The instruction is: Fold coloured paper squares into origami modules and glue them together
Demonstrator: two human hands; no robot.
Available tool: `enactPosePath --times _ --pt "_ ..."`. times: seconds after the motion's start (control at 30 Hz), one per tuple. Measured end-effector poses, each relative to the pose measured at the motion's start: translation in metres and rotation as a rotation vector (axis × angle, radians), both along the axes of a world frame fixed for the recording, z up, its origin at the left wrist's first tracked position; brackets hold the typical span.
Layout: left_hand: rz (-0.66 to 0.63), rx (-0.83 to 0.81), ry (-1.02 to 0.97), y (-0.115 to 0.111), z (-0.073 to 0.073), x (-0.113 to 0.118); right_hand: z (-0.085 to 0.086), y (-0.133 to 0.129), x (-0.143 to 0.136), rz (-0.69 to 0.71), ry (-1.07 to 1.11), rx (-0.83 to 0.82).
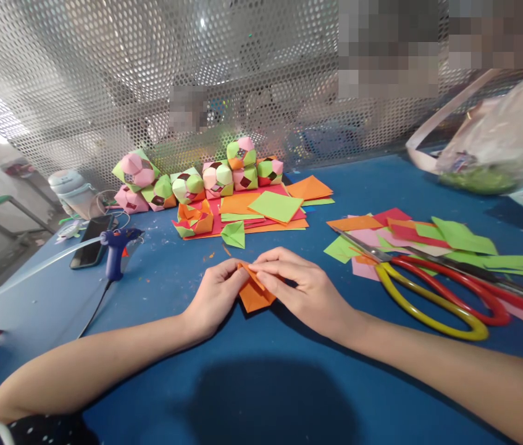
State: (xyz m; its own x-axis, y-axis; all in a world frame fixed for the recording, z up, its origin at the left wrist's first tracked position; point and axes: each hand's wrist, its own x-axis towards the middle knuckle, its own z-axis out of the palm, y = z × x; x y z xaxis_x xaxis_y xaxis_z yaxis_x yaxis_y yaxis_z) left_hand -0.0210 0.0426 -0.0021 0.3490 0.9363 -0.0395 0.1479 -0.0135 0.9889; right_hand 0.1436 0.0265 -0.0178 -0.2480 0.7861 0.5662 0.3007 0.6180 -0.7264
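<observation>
Well right of orange paper [255,299]: scissors [384,271], scraps [407,232].

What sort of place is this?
Most likely a craft workspace: a glue gun, scissors and folded paper balls are on the blue table, around the folded orange paper.

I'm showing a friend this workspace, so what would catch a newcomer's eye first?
Probably the multicoloured folded-paper balls, grouped at the back of the blue table before the perforated metal screen. Next might come the scissors with red and yellow handles, at right, partly over paper scraps. Front and centre, the left hand and right hand hold folded orange paper.
</observation>
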Motion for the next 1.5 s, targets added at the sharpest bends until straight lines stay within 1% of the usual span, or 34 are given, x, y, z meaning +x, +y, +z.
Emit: enactPosePath --times 0.2,0.33,0.43,0.7,0.83,1.0,1.13,1.33,1.5 --pt "-0.030 -0.016 -0.068 0.001 -0.006 -0.003 -0.004 0.005 -0.003 -0.074 -0.024 -0.056" --pt "-0.025 -0.054 -0.115 0.002 -0.008 -0.004 -0.003 0.005 -0.003 -0.083 -0.036 -0.117" --pt "-0.030 -0.060 -0.114 0.001 -0.008 -0.004 -0.002 0.005 -0.003 -0.093 -0.040 -0.125" --pt "-0.038 -0.014 -0.096 -0.001 -0.006 -0.004 -0.002 0.005 -0.003 -0.130 -0.039 -0.140" --pt "-0.010 0.012 -0.052 -0.002 -0.003 -0.002 -0.002 0.004 -0.003 -0.129 -0.022 -0.166" --pt "-0.011 0.069 0.016 -0.003 0.000 -0.001 -0.001 0.004 -0.004 -0.127 -0.005 -0.178" --pt "0.001 0.127 0.068 -0.003 0.001 -0.001 -0.001 0.004 -0.004 -0.118 -0.010 -0.162" --pt "-0.011 0.140 0.071 -0.003 0.002 -0.002 -0.002 0.004 -0.004 -0.124 -0.015 -0.145" --pt "-0.004 0.181 0.113 -0.003 0.002 -0.002 -0.001 0.003 -0.004 -0.132 -0.021 -0.119"
